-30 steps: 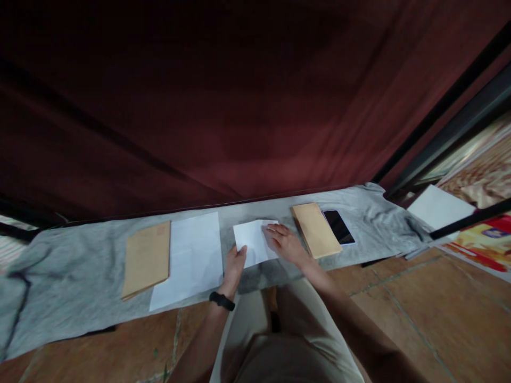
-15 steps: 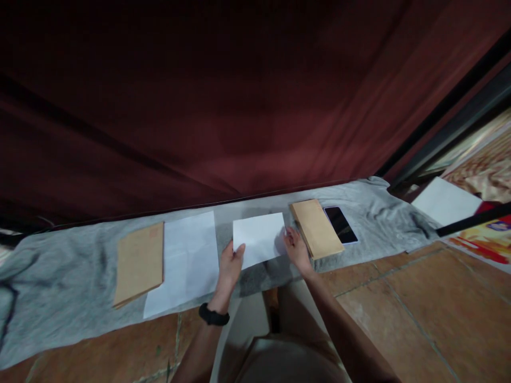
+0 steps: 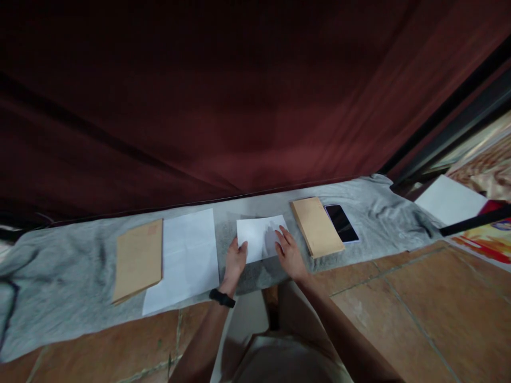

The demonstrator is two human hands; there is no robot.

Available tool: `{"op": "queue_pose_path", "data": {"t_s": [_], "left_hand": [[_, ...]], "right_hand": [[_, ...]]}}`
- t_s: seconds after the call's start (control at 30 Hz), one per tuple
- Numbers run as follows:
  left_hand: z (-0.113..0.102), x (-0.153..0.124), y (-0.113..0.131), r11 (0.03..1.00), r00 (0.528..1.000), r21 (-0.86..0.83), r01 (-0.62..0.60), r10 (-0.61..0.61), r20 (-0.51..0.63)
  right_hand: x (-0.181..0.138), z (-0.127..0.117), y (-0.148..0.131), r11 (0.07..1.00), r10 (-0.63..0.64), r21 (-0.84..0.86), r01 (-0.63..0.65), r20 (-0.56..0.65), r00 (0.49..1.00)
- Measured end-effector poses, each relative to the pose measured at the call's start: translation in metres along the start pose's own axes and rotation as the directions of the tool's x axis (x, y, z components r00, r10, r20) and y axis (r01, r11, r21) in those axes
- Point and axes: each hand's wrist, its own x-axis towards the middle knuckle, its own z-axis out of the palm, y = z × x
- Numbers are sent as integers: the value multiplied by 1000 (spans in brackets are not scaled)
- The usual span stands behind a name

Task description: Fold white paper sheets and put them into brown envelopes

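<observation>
A folded sheet of white paper lies in front of me over the grey cloth. My left hand grips its left edge, thumb on top and fingers out of sight beneath. Over the paper's right part is my right hand, its fingers spread and casting a shadow on the sheet; whether the fingertips touch it I cannot tell. To the right of that hand sits a stack of brown envelopes. Further left, larger white paper lies flat, partly under another stack of brown envelopes.
A dark-screened phone rests just right of the right envelope stack. The grey cloth covers a long narrow surface against a dark red curtain. A white sheet and a black bar are at far right. Below are brown floor tiles.
My right hand has moved from the paper's right edge leftward over its top, with its fingers now spread. The paper and my left hand have shifted slightly right.
</observation>
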Motion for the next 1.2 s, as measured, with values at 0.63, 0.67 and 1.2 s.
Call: {"op": "queue_pose_path", "data": {"t_s": [0.63,0.67,1.2], "left_hand": [[18,-26,12,706,880,582,-403,473,35],[25,-27,11,654,841,565,-502,521,144],[60,2,-2,412,795,687,-599,407,450]], "right_hand": [[1,25,-11,954,-23,-291,66,149,989],[2,24,-10,951,-18,-302,66,158,987],[1,18,14,970,-72,-218,106,157,985]]}}
